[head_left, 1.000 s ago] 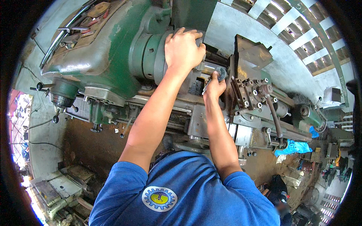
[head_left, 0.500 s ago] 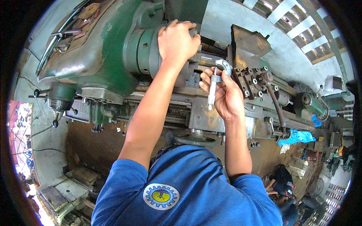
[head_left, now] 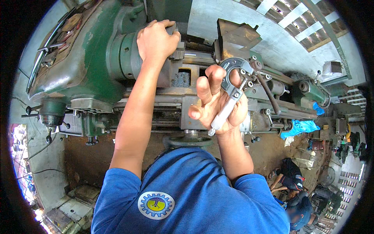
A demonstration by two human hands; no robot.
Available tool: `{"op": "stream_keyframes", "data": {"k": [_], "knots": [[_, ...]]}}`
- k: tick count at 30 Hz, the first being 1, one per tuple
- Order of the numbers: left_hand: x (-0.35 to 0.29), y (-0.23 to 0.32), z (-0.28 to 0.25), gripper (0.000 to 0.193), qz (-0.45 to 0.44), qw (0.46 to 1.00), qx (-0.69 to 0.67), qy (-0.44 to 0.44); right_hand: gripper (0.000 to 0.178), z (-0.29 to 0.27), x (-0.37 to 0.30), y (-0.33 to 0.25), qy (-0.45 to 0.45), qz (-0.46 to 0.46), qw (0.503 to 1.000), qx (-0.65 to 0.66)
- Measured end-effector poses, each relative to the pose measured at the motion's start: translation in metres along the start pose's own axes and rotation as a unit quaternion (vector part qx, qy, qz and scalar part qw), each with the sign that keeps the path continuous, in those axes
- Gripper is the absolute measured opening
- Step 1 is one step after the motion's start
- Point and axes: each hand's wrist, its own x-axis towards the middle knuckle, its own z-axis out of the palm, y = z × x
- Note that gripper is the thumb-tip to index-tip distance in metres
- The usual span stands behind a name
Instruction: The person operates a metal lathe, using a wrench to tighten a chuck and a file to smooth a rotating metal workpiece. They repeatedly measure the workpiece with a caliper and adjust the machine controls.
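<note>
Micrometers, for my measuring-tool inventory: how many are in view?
1: a micrometer in the person's right hand. Others could be hidden or too small to make out.

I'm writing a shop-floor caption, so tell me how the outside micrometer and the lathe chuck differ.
The outside micrometer is small; the lathe chuck is far bulkier. The micrometer has a curved frame and slim barrel; the chuck is a thick, dark body. The micrometer is held in the right hand; the chuck is mounted on the headstock, with the left hand on it. Both look metallic.
</note>
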Motion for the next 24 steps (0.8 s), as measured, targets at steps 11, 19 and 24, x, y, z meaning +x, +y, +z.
{"op": "stream_keyframes", "data": {"k": [11,19,24], "knots": [[0.0,0.003,-0.001,0.036,-0.003,1.0,0.011,0.006,0.063,0.015,0.016,0.003,-0.027,0.056,0.997,-0.037],[0.005,0.003,-0.005,0.035,0.012,1.0,0.001,-0.012,0.077,0.033,0.012,0.007,0.179,0.105,0.978,-0.03],[-0.013,0.027,-0.06,0.032,0.023,0.865,-0.486,-0.125,0.092,0.046,0.0,0.006,0.273,0.194,0.941,-0.048]]}}
